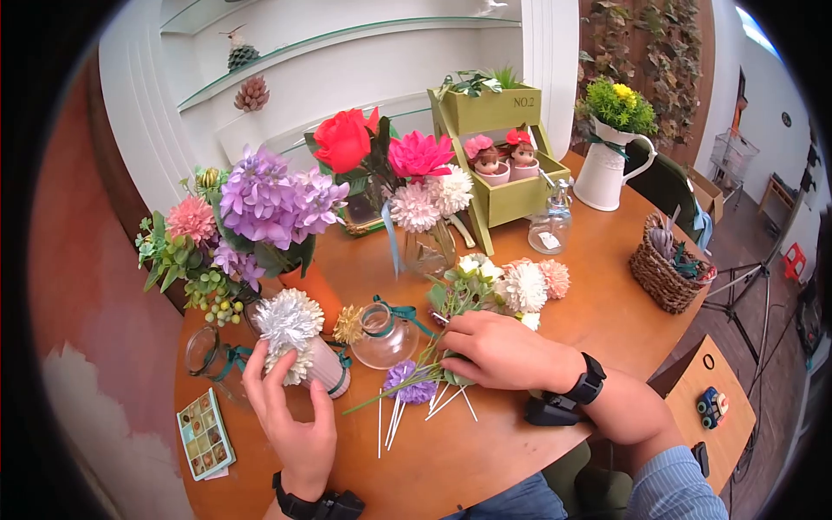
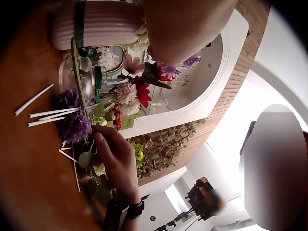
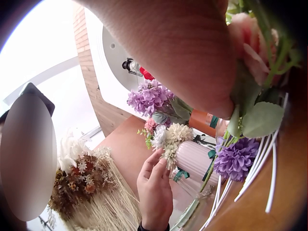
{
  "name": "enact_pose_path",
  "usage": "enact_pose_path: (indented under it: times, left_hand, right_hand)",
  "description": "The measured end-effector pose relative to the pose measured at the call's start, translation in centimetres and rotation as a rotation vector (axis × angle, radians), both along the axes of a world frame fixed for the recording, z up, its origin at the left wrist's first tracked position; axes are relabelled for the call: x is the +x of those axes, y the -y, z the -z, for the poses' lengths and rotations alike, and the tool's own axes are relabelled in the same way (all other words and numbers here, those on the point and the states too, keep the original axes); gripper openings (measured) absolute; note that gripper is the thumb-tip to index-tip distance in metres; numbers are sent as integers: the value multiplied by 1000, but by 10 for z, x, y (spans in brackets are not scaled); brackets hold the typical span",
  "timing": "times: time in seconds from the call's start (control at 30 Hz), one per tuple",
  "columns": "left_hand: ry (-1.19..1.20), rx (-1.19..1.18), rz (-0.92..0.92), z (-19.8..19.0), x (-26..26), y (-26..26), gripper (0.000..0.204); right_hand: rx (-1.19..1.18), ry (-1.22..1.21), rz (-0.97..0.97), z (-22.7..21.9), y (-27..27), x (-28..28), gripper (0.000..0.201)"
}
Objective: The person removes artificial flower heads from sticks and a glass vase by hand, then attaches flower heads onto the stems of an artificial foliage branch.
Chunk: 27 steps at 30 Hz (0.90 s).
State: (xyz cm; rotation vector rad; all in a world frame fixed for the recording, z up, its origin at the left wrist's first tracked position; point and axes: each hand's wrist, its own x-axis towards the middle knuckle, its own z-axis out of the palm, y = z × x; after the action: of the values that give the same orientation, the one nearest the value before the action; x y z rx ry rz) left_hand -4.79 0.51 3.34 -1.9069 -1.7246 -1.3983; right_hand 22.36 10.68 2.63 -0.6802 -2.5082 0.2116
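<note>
My left hand point(image 1: 299, 433) is beside the pink ribbed vase point(image 1: 332, 371), its fairly straight fingers touching the white pompom flowers point(image 1: 290, 321) in it. In the right wrist view, the left fingertips meet a cream bloom point(image 3: 171, 156) at the vase mouth. Over the table's middle, my right hand point(image 1: 507, 351) pinches a long green stem point(image 2: 79, 82) between thumb and fingers. A purple pompom flower point(image 1: 410, 381) and several white sticks point(image 1: 395, 425) lie below that stem. White and peach flowers point(image 1: 524, 286) lie just beyond the right hand.
A round glass vase point(image 1: 386, 342) with green ribbon stands between the hands; another glass vase point(image 1: 204, 355) is at left. Bouquets point(image 1: 277, 195), a green wooden stand point(image 1: 507, 199), a white pitcher point(image 1: 601, 178) and a wicker basket point(image 1: 663, 273) surround them. A compartment box point(image 1: 206, 436) lies front left.
</note>
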Motion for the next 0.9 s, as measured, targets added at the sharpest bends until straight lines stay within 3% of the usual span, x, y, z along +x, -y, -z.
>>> enact_pose_path:
  times: [0.6, 0.67, 0.7, 0.73, 0.83, 0.87, 0.9]
  left_hand:
    - [45, 62, 23, -5, -8, -2, 34]
    - [143, 232, 109, -5, -15, 1, 32]
    - [307, 288, 206, -11, -16, 12, 26]
    - [148, 387, 200, -25, -19, 29, 24]
    - [43, 747, 431, -57, -27, 74, 22]
    - [-156, 710, 599, -82, -43, 95, 64]
    - [-224, 593, 622, -95, -53, 112, 65]
  right_hand:
    - [16, 1, 8, 1, 0, -1, 18]
    - [0, -8, 4, 2, 0, 0, 19]
    - [-1, -9, 5, 3, -1, 0, 19]
    - [-1, -13, 16, 1, -2, 1, 19]
    - [2, -14, -10, 2, -1, 0, 19]
    - [0, -9, -21, 2, -3, 1, 19]
    - [-16, 3, -10, 2, -2, 2, 19]
